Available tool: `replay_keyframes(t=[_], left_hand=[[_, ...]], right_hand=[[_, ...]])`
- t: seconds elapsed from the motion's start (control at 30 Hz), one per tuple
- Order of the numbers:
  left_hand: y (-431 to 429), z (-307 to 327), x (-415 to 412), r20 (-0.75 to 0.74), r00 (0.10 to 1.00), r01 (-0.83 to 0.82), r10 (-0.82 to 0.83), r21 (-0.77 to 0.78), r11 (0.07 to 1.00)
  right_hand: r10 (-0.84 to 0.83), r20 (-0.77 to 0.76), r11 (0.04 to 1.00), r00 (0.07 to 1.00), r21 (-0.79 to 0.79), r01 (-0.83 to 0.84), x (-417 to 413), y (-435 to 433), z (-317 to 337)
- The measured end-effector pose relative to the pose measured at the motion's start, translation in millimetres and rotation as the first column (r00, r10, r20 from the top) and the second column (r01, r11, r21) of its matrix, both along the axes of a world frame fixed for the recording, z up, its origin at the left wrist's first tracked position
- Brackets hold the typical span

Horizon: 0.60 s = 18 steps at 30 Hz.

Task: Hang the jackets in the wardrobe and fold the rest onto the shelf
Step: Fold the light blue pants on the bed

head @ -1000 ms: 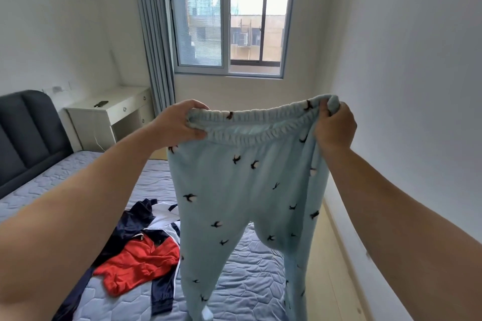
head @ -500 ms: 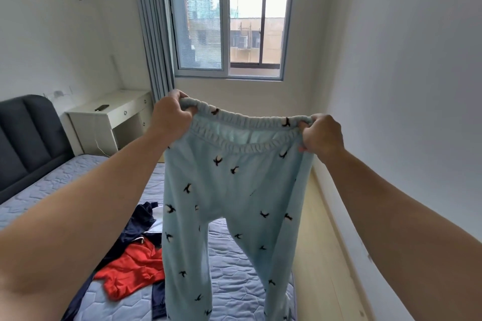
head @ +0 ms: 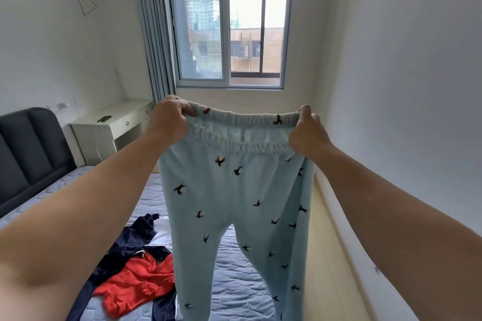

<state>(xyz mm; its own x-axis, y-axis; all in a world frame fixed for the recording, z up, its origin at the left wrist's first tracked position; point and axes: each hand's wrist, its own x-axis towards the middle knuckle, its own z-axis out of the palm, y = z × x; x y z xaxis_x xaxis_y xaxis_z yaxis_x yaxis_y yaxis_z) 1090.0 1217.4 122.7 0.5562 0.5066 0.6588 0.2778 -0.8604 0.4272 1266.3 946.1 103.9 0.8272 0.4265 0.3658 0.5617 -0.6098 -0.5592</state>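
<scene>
Light-blue trousers (head: 234,203) aloft by waistband, left hand (head: 170,118), right hand (head: 307,135).

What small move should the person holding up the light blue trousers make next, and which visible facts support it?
Probably bring the two hands together, laying one leg over the other. The left hand and right hand each grip one end of the waistband, and the light blue trousers hang spread flat, legs apart, above the bed. They are no jacket, so folding seems due.
</scene>
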Motion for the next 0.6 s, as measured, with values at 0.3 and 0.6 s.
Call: replay_keyframes(t=[0.3,0.6], left_hand=[[19.1,4.3,1.2,0.032,0.989,-0.138,0.146,-0.175,0.975],[44.2,18.5,-0.7,-0.214,0.977,-0.034,0.002,-0.146,0.989]], right_hand=[[-0.012,0.272,0.95,0.962,-0.296,0.096,12.6,2.3,12.0],[-0.077,-0.049,0.997,0.996,0.015,0.078,25.3,7.9,28.7]])
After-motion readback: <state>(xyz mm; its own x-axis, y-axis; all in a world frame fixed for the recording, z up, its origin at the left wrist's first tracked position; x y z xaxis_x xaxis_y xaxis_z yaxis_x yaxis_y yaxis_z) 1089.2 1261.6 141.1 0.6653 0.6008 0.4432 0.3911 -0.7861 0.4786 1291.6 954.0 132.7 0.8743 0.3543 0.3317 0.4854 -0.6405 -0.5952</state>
